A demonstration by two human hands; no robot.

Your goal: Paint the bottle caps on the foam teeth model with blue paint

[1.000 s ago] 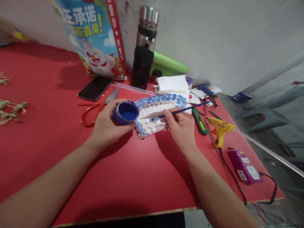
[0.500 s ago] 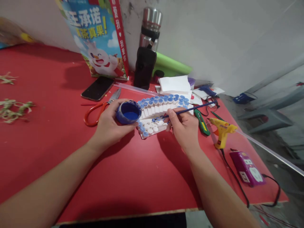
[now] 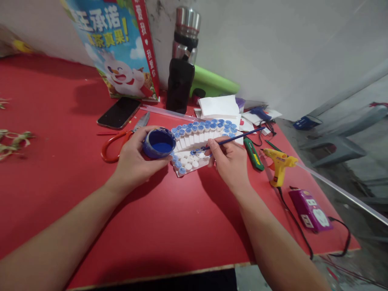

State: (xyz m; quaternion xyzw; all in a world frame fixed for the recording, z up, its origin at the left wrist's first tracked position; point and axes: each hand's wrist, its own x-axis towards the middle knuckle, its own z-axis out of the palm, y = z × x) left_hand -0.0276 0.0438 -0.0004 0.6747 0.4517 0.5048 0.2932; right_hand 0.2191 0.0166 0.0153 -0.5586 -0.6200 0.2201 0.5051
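My left hand (image 3: 133, 157) is wrapped round a small jar of blue paint (image 3: 159, 144), tilted so that its open top faces me. Between the fingers of my right hand (image 3: 228, 161) is a thin blue paintbrush (image 3: 239, 136), its bristles down at the craft piece. That white craft piece (image 3: 194, 141) carries rows of small round discs, many with blue tops, around a band of white strips. Several discs (image 3: 188, 162) at its near side are still white. My right fingers partly cover its right side.
Orange-handled scissors (image 3: 110, 147) and a phone (image 3: 119, 112) lie left of the craft piece. A bottle (image 3: 186, 36) and a printed bag (image 3: 121, 52) stand behind. To the right are a green cutter (image 3: 254, 154), a yellow glue gun (image 3: 279, 163) and a purple power socket (image 3: 311, 210).
The whole view has shifted slightly, so things sit a little further left. The brush tip has moved slightly left over the discs; both hands keep their holds.
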